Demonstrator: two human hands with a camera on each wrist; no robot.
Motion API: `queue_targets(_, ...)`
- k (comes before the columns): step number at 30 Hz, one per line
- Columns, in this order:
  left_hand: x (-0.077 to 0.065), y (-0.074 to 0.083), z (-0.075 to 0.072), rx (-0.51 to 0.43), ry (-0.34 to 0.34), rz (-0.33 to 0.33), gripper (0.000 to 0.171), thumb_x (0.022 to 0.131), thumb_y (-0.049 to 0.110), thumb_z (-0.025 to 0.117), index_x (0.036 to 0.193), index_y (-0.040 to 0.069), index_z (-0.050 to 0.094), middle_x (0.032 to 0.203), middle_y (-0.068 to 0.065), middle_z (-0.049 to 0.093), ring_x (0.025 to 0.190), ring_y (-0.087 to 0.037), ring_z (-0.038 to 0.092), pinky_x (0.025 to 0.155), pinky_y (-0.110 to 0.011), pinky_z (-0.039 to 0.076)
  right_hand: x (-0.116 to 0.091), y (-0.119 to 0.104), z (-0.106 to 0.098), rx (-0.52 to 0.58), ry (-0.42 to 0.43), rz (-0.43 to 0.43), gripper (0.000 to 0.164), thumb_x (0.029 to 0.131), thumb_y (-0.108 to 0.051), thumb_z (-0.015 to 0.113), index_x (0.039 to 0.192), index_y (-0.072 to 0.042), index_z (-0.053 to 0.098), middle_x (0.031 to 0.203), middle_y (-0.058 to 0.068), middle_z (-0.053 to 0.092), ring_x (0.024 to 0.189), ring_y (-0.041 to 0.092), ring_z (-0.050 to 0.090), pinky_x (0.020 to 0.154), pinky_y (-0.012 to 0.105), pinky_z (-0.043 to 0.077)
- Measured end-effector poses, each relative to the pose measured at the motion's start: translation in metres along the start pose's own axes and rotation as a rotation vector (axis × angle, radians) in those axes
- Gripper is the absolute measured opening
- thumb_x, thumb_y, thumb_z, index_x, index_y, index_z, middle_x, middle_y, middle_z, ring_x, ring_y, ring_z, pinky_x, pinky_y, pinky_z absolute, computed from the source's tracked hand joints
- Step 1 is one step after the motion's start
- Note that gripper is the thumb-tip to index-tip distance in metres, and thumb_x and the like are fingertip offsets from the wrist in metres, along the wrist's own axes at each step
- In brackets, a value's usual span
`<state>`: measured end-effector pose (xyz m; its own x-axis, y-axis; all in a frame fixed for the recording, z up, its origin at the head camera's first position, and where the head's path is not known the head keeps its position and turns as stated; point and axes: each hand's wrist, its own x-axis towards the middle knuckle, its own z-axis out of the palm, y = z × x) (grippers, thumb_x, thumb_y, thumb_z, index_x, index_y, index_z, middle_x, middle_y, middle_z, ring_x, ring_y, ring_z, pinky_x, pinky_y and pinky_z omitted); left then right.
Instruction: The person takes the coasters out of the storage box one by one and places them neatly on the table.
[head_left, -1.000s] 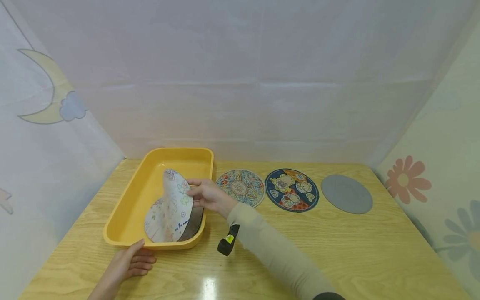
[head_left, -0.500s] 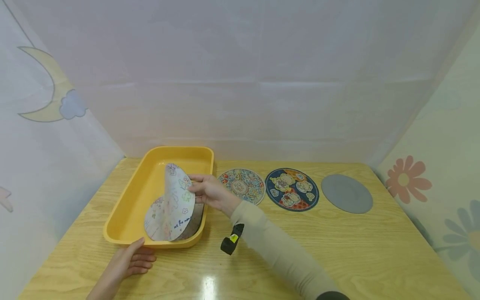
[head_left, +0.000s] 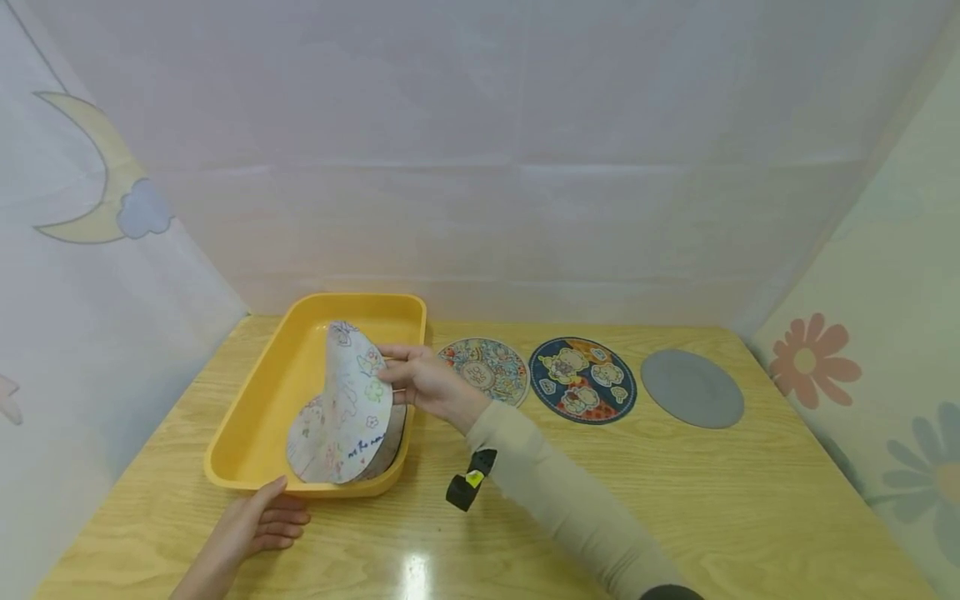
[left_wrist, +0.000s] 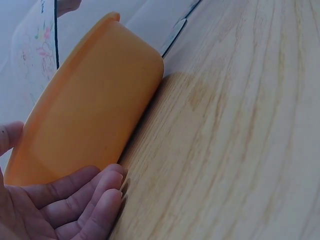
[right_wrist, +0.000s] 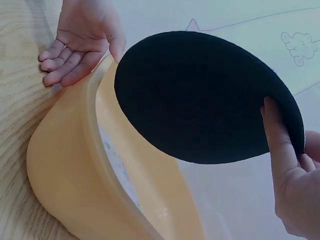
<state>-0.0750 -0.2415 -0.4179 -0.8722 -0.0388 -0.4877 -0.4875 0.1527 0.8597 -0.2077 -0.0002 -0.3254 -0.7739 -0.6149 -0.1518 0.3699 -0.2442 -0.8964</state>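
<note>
My right hand [head_left: 438, 385] pinches the edge of a thin round mouse pad [head_left: 363, 414], printed with doodles on white, and holds it tilted up over the yellow bin [head_left: 279, 354]. Its plain black underside [right_wrist: 195, 95] faces the right wrist camera. Beneath it in the bin lies more round, printed material [head_left: 306, 440], mostly hidden by the raised pad. My left hand [head_left: 247, 527] is at the bin's near side. In the left wrist view its thumb [left_wrist: 11, 136] reaches the rim, while its loosely extended fingers [left_wrist: 82, 205] rest low by the outer wall.
To the bin's right, three round pads lie in a row along the table's back: one colourfully patterned [head_left: 486, 367], one dark blue and orange with cartoons [head_left: 583, 380], and one plain grey [head_left: 692, 388]. A pale cloth backdrop [head_left: 480, 167] stands behind the wooden table [head_left: 675, 500].
My right hand has moved slightly up and to the right, raising the doodle-printed mouse pad a little higher. My left hand has stayed at the bin's near side.
</note>
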Motion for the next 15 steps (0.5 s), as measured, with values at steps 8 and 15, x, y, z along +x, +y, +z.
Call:
queue_targets(8,0.0,0.001,0.0,0.013,-0.004,-0.017,0.068,0.095,0.048,0.036,0.107,-0.016,0.056,0.086,-0.009,0.067,0.075,-0.021,0.064,0.068,-0.035,0.054,-0.008,-0.007,0.0,0.012,0.003,-0.013,0.045,0.089,0.01,0.045,0.133,0.002,0.043,0.111,0.017,0.058,0.078,0.015,0.062,0.07,0.029,0.054)
queue_targets(15,-0.002,0.001,0.0,0.004,-0.004,-0.016,0.068,0.094,0.049,0.037,0.107,-0.015,0.056,0.086,-0.009,0.067,0.077,-0.022,0.064,0.069,-0.034,0.054,-0.017,-0.009,-0.004,0.026,-0.02,-0.015,0.045,0.089,0.01,0.044,0.133,0.003,0.042,0.104,0.012,0.06,0.078,0.015,0.062,0.067,0.027,0.054)
